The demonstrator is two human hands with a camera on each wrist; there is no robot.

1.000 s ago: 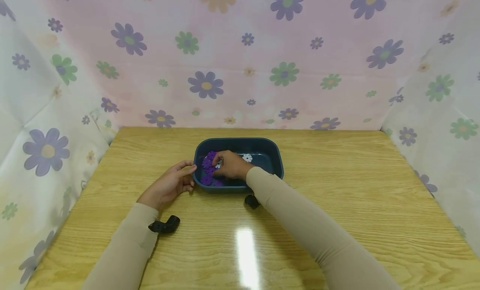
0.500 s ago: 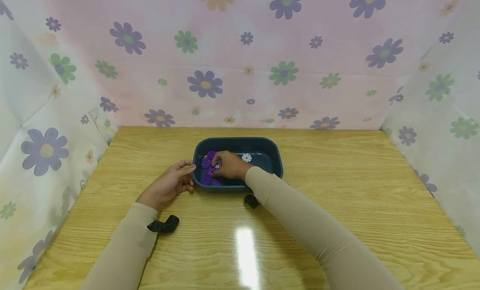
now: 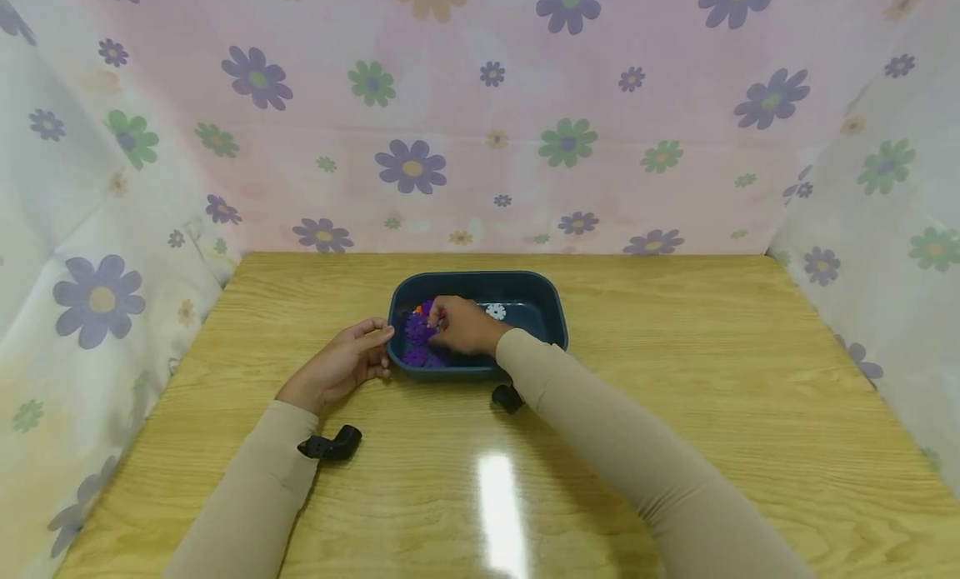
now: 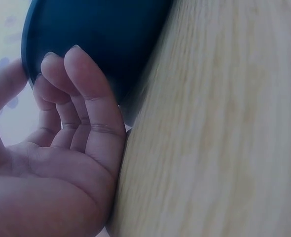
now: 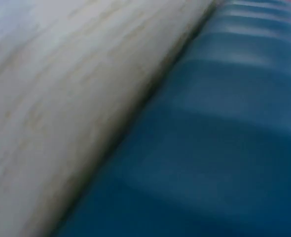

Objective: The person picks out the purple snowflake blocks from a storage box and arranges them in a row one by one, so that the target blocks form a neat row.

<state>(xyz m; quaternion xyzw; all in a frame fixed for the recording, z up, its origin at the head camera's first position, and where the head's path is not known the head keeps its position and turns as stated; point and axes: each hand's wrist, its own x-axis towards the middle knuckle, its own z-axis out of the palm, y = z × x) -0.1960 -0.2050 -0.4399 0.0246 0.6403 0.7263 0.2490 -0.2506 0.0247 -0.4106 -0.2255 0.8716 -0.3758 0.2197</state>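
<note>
A dark blue plastic bin (image 3: 536,291) stands on the table. In its left part lie purple snowflake-shaped discs (image 3: 417,327), with a bit of orange (image 3: 417,311) among them. My right hand (image 3: 468,329) reaches over the front rim into these discs, fingers bent downward. A red bit (image 3: 442,313) shows beside its fingertips; whether they pinch it is hidden. My left hand (image 3: 348,362) rests against the bin's left end. In the left wrist view its thumb touches the rim and its loosely bent fingers (image 4: 93,94) lie by the outer wall.
A white snowflake disc (image 3: 496,311) lies in the bin's middle, right of the right hand. Dark wrist mounts (image 3: 330,444) stick out from both sleeves. A flowered cloth (image 3: 480,104) closes off the back and sides of the wooden table (image 3: 675,337).
The right hand has shifted slightly among the discs. Orange and red bits have come into sight near its fingertips, where a white one showed before. The left hand stays at the bin's end.
</note>
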